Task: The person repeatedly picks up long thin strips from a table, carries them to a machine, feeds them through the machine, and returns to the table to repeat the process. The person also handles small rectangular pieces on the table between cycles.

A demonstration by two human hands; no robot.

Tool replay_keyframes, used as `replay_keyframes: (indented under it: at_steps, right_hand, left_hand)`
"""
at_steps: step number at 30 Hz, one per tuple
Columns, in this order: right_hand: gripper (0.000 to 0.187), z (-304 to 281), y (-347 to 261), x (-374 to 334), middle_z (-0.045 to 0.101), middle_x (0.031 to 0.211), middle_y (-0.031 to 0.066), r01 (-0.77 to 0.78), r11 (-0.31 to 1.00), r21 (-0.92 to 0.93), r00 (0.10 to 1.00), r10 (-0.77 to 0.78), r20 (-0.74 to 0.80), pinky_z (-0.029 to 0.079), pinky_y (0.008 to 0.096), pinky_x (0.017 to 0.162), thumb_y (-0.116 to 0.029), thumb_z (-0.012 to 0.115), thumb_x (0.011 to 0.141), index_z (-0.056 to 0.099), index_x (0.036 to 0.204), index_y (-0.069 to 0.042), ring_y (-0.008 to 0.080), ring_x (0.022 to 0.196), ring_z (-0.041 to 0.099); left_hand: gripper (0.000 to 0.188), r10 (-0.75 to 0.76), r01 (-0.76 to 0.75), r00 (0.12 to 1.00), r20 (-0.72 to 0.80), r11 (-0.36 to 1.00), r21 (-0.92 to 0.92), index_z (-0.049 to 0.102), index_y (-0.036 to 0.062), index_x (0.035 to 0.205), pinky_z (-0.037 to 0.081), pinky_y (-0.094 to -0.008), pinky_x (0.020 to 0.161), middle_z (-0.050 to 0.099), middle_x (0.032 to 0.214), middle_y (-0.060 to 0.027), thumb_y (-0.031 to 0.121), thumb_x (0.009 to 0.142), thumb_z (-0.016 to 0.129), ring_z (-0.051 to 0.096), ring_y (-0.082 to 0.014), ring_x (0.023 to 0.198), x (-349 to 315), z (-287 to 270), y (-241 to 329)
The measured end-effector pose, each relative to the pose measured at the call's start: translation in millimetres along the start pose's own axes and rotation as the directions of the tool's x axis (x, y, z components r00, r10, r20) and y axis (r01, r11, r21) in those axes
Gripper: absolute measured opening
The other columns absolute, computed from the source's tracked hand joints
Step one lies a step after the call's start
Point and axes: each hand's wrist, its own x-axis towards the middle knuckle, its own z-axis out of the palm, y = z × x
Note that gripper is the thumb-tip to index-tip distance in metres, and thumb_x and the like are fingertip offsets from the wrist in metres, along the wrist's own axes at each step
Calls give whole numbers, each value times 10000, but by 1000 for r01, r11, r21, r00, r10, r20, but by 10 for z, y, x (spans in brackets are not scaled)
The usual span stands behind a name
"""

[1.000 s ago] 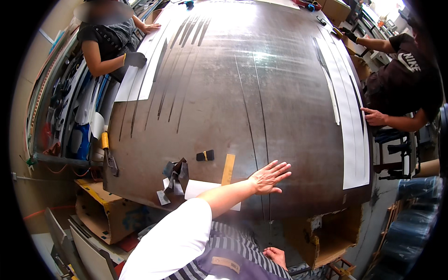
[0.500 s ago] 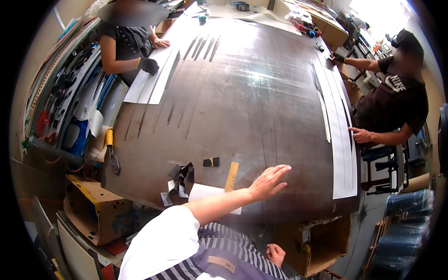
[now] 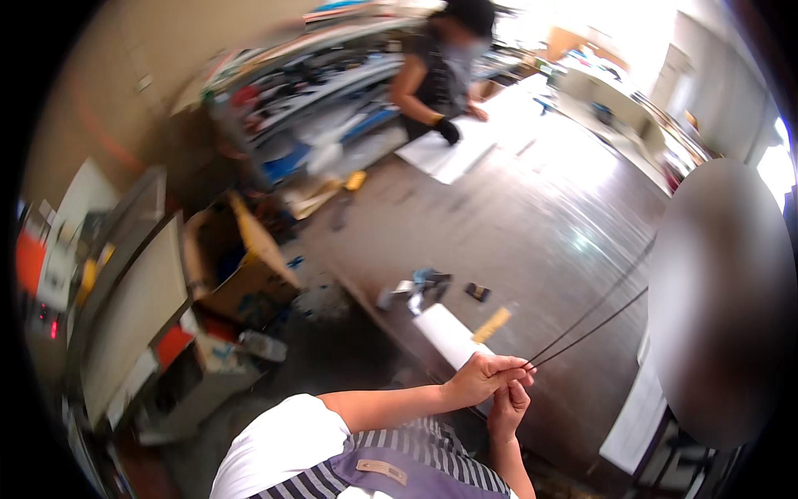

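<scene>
Two long, thin dark strips (image 3: 592,326) stretch up and to the right over the table, toward the blurred shape at the right. My left hand (image 3: 480,381) pinches their near ends between thumb and fingers. Just below it, touching it, my right hand (image 3: 509,409) is closed at the same ends. Beside my hands, a white sheet (image 3: 449,334) lies along the near table edge. A yellow ruler-like piece (image 3: 491,325) rests next to it. Farther left are a small dark bundle with a yellow band (image 3: 477,292) and crumpled dark scraps (image 3: 431,285).
The big brown table (image 3: 532,241) fills the middle. Across it, a co-worker's gloved hand (image 3: 448,130) rests by white sheets (image 3: 453,158). Another white sheet (image 3: 636,416) lies at the right edge. A cardboard box (image 3: 249,258) and leaning panels (image 3: 137,320) stand at the left.
The view has swung left. My left hand, earlier stretched flat over the table, has closed beside my right hand, which has risen from near my apron. The dark strips are now in my grasp.
</scene>
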Motion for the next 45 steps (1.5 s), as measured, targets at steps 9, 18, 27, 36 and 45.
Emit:
replay_keyframes:
  at_steps: [9, 18, 27, 36, 45]
  right_hand:
    - [394, 1197, 484, -532, 691, 965, 69, -186, 913, -364, 606, 398, 689, 512, 242, 790, -25, 654, 919, 559, 1297, 32, 113, 841, 645]
    - [276, 3055, 1189, -2225, 691, 853, 74, 241, 860, -450, 54, 452, 891, 531, 244, 684, -53, 642, 911, 631, 1170, 43, 107, 730, 652]
    - [322, 4900, 1702, -4431, 684, 943, 125, 460, 888, -9, -439, 236, 867, 533, 396, 711, -158, 667, 891, 628, 1197, -66, 316, 811, 674]
    - [332, 6193, 2390, -5497, 696, 975, 122, 577, 813, 76, -569, 334, 751, 547, 359, 742, -161, 669, 885, 636, 1202, -70, 264, 812, 689]
    - [258, 7880, 3431, -6254, 682, 949, 164, 517, 853, 73, -265, 78, 961, 538, 416, 776, -106, 663, 852, 660, 1101, -38, 352, 861, 666]
  left_hand:
    - [169, 298, -172, 749, -592, 950, 261, 666, -35, 1094, 511, -241, 647, 694, 866, -80, 47, 981, 571, 603, -103, 701, -2131, -1078, 1539]
    - [130, 515, 209, 159, -842, 816, 539, 710, -9, 1014, 447, -199, 548, 714, 814, -51, 69, 936, 641, 572, -57, 622, -5296, -1172, 2779]
    - [161, 750, 454, -147, -644, 630, 630, 689, -61, 1019, 338, -206, 499, 672, 747, -84, 61, 944, 616, 493, -58, 576, -7771, -1039, 3646]
    - [122, 793, 606, -166, -586, 551, 574, 712, -63, 968, 455, -233, 533, 667, 715, -93, 19, 904, 648, 633, -138, 593, -9170, -1479, 4020]
    - [81, 677, 670, -19, -735, 555, 494, 718, -46, 925, 493, -243, 553, 693, 730, -97, 6, 874, 681, 650, -131, 621, -10636, -2771, 4802]
